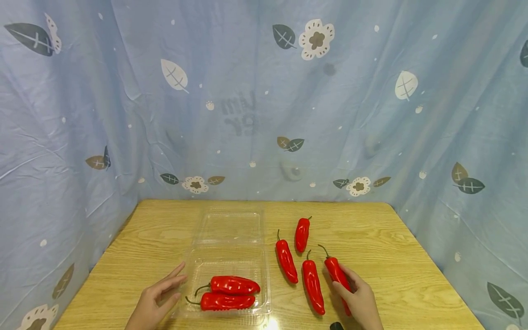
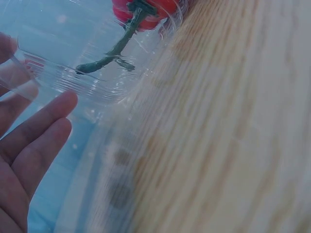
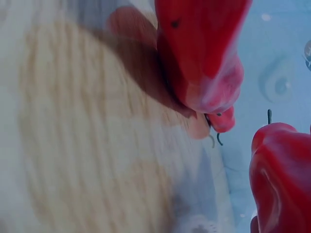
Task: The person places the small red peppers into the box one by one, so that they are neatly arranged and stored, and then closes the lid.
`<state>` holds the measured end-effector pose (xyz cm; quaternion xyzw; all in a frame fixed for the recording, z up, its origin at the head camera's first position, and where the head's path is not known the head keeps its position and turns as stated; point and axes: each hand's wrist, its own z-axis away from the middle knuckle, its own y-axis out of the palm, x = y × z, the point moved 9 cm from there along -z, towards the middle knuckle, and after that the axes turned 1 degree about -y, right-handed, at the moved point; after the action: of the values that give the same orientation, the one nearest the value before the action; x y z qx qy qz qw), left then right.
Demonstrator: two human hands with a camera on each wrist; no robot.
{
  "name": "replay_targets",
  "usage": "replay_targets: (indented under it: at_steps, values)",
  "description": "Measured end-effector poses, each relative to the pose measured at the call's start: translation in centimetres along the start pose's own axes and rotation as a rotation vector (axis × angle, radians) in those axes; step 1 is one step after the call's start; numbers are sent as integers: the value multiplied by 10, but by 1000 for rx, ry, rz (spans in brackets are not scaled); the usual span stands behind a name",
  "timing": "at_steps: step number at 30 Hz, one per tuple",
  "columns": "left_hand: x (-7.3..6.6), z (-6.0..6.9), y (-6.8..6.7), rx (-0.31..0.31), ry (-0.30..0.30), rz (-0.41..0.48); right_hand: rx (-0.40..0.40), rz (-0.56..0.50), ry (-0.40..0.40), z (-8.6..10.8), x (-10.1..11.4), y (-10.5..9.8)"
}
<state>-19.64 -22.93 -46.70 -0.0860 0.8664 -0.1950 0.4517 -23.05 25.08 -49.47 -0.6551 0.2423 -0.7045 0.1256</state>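
Curtained work area; type of room beyond not identifiable.
Pale-blue leaf-and-flower-print curtain [image 1: 255, 78] encloses the wood-grain table [image 1: 371, 243] at far, left and right sides.

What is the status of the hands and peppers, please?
Right hand grips pepper. Left hand by box. Two peppers inside, lid open. Loose peppers between right hand and box.
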Motion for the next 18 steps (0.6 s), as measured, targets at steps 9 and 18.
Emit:
replay_targets:
  at_steps: [9,18]
  values:
    - [0,-1,-1,-20,15,61,-28,-78,-65,3,12,5]
    - [1,-1,-1,-25,-13,55,1,-141,-76,10,30,14]
